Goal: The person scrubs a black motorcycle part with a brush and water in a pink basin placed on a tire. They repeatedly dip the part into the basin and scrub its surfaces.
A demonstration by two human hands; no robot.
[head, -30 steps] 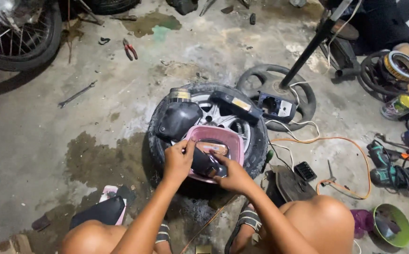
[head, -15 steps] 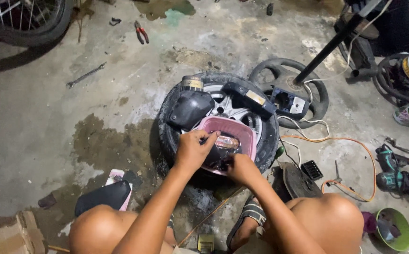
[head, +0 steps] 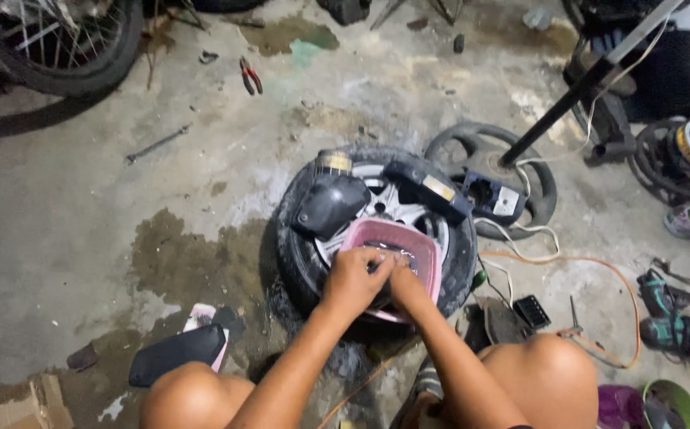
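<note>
A pink plastic basin (head: 428,254) sits on a car wheel with a tyre (head: 293,246) lying flat on the concrete floor. My left hand (head: 354,280) and my right hand (head: 405,283) are pressed together inside the basin. Both are closed around a small dark part (head: 384,256) that they mostly hide. A black moulded cover (head: 331,204) and a long black box (head: 428,191) rest on the wheel just behind the basin. My bare knees are at the bottom edge.
A motorcycle wheel (head: 59,56) stands far left, with pliers (head: 251,75) and a wrench (head: 158,144) on the floor. A second tyre (head: 535,171), a black pole (head: 575,87), an orange cable (head: 599,266) and power tools (head: 678,322) lie right. A black panel (head: 178,353) lies near my left knee.
My hands have lowered the dark part from above the basin down into it and closed together over it. The view has shifted slightly right and down.
</note>
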